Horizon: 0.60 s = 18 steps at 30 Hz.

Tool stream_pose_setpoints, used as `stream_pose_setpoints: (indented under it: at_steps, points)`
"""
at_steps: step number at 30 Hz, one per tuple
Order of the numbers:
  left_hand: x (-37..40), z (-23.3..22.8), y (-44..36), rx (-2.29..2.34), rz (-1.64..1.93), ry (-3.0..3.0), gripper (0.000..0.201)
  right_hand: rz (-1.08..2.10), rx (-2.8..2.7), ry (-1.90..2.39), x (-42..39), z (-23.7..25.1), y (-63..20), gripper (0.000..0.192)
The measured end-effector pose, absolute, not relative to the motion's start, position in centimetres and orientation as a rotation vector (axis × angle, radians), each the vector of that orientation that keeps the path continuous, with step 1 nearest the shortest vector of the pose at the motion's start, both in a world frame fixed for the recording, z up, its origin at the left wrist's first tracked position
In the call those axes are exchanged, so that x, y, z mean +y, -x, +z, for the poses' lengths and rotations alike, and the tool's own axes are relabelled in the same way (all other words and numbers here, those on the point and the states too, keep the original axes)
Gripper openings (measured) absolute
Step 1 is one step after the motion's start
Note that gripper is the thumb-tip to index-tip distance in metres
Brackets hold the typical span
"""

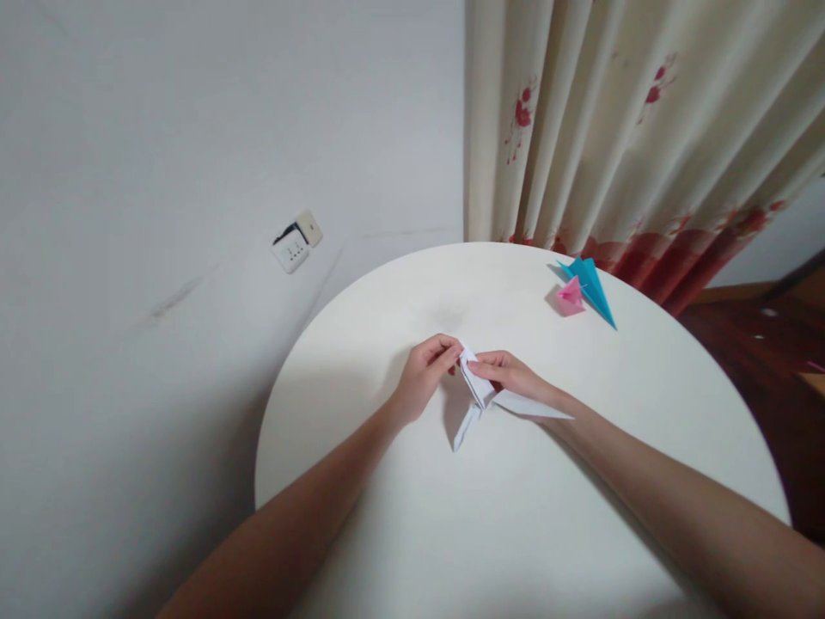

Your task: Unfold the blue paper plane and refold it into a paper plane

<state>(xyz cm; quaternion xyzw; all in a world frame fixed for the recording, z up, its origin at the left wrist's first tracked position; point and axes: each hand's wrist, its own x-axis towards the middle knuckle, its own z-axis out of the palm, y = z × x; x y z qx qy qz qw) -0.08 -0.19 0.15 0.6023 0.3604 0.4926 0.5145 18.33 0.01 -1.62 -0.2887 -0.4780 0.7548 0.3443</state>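
Note:
A folded piece of white paper (478,389) is held between my two hands above the table. It has a flat middle part, a long pointed flap reaching right over my right forearm, and a shorter narrow flap pointing down toward me. My left hand (430,368) pinches the paper's upper left edge with thumb and fingers. On the other side, my right hand (506,371) grips the middle part, thumb on top and the other fingers partly hidden behind it.
The round white table (400,516) stands against a white wall with a socket (291,251). Near its far right edge lie a blue folded paper plane (591,288) and a small pink folded paper piece (571,297). A cream curtain (593,129) with red flowers hangs behind.

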Motion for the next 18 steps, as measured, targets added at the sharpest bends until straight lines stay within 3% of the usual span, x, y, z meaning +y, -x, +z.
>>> stream_pose_setpoints:
  at_steps: [11, 18]
  points:
    - [-0.25, 0.40, 0.57, 0.921, 1.163, -1.469, 0.023, 2.033, -1.159, 0.648, -0.09, -1.24, -18.23, 0.032]
    - [-0.39, 0.46, 0.18, 0.827, 1.120, -1.092, 0.026, 2.104, -1.212, 0.604, -0.59, -1.02, -18.20, 0.034]
